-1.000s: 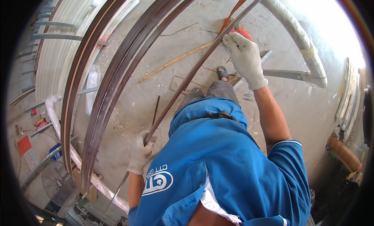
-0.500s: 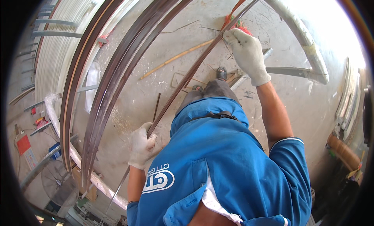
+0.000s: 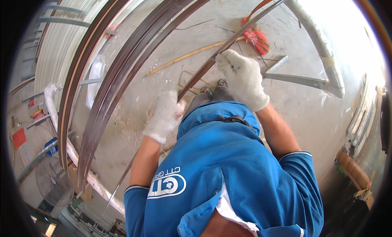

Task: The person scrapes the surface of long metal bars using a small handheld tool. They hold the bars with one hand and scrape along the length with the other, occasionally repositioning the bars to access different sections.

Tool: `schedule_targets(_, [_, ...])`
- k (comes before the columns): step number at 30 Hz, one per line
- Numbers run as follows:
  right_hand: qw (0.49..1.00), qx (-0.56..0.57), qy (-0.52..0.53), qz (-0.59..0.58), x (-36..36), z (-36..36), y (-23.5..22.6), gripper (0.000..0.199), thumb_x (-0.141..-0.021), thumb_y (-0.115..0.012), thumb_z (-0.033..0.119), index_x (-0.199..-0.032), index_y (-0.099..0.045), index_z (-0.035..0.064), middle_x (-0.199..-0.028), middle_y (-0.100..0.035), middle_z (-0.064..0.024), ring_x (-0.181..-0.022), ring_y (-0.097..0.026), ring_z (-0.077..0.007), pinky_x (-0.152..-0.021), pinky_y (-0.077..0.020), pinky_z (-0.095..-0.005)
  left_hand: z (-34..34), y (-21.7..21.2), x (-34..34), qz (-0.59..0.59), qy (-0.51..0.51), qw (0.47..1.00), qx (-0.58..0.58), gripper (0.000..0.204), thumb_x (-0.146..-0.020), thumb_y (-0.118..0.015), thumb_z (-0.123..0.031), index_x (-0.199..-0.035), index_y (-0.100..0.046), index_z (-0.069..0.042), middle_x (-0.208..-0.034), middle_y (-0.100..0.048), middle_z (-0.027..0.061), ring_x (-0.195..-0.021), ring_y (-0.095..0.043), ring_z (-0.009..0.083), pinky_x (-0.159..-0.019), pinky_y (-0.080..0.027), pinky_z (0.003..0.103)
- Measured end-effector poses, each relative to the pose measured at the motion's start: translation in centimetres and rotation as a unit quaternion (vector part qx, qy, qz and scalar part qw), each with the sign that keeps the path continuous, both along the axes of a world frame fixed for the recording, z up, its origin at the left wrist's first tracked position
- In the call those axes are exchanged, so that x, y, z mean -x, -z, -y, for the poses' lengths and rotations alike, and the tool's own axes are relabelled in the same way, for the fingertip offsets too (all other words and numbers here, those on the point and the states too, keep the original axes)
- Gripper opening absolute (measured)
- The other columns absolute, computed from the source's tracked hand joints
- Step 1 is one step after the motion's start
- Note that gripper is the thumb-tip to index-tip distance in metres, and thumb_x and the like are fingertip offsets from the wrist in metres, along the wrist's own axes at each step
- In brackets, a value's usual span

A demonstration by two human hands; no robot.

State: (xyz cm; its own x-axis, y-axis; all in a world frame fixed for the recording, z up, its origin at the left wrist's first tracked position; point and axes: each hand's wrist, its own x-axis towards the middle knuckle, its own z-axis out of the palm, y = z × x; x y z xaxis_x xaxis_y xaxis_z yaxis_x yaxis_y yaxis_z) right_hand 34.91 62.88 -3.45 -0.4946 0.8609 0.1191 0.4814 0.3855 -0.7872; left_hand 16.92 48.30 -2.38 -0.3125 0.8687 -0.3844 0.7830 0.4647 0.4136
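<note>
A long, thin brown strip (image 3: 198, 77) runs slantwise in front of me, from the far right down past my left side. My left hand (image 3: 164, 116), in a white work glove, is closed around it near my waist; motion slightly blurs the fingers. Farther along the strip, my gloved right hand (image 3: 243, 77) pinches it between thumb and fingers. Dark marks show on this glove. The strip's lower part passes behind my left forearm and comes out beyond it.
Long dark brown profiles (image 3: 118, 75) lie across supports to my left, beside a stack of pale lengths (image 3: 61, 53). A wooden stick (image 3: 183, 59) and a red brush head (image 3: 258, 40) are on the floor. A wrapped frame tube (image 3: 326, 57) stands right. A fan (image 3: 53, 179) is lower left.
My hands have come closer together along the strip. The left moved up and right, the right moved left and toward me. More of the red brush head shows.
</note>
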Motion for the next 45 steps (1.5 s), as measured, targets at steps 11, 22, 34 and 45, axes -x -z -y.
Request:
schedule_targets(11, [0.983,0.158,0.027,-0.088,-3.0,-3.8,0.7,0.020,-0.096,-0.066,0.016,-0.110,-0.074,0.0049,-0.088,-0.073,-0.0055,-0.078,-0.066,-0.0136,-0.069,-0.0529,-0.0331,5.2,-2.5,2.0,0.055,-0.044,0.994,0.083,0.035,-0.086,-0.065,-0.031,-0.104,-0.072,-0.002,-0.083,-0.069,0.0233,-0.080,-0.069,0.0403,-0.073,-0.051,0.048])
schedule_targets(22, [0.945,0.186,0.154,-0.220,-5.1,-11.6,2.2,0.033,-0.100,-0.068,0.034,-0.100,-0.072,0.0016,-0.074,-0.058,0.0036,-0.065,-0.047,-0.0033,-0.057,-0.0361,-0.0203,14.7,0.1,0.1,-0.113,-0.123,0.986,-0.011,0.032,-0.080,-0.071,-0.016,-0.110,-0.069,-0.005,-0.091,-0.071,0.0170,-0.079,-0.067,0.0366,-0.072,-0.050,0.046])
schedule_targets(34, [0.973,0.131,-0.186,0.045,-11.5,-8.1,8.2,0.017,-0.090,-0.072,0.018,-0.101,-0.071,0.0041,-0.076,-0.065,-0.0096,-0.067,-0.059,-0.0237,-0.065,-0.0499,-0.0327,13.5,-1.1,-0.4,-0.123,-0.152,0.979,0.054,0.024,-0.077,-0.071,-0.016,-0.101,-0.069,-0.010,-0.084,-0.069,0.0147,-0.079,-0.067,0.0365,-0.074,-0.050,0.046])
schedule_targets(45, [0.941,0.154,0.205,-0.220,-10.3,-23.1,2.4,0.037,-0.093,-0.074,0.039,-0.089,-0.072,0.0022,-0.077,-0.067,-0.0004,-0.071,-0.052,-0.0066,-0.068,-0.0427,-0.0240,15.3,1.1,-1.0,-0.215,-0.124,0.968,0.033,0.027,-0.076,-0.071,-0.018,-0.102,-0.067,-0.015,-0.090,-0.068,0.0108,-0.082,-0.065,0.0363,-0.074,-0.049,0.049])
